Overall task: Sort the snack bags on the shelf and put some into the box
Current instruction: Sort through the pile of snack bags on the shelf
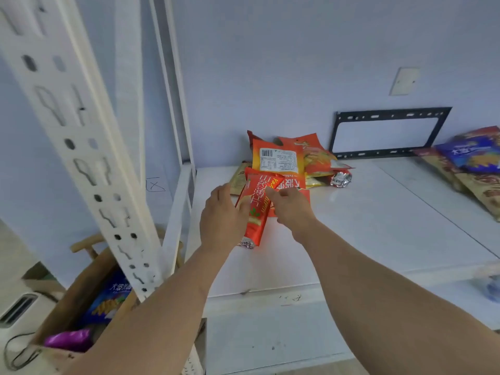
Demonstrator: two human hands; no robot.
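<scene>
Both hands held one orange snack bag [254, 209] over the white shelf [365, 226], left hand [220, 220] gripping its side, right hand [290, 205] pinching its top

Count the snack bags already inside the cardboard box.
2 visible. A blue bag lies against the box's far side, and a purple bag sits near its front edge. The shelf post and the left forearm cover part of the box, so more may be hidden.

Storeroom (slotted steel shelving [81, 147])
</scene>
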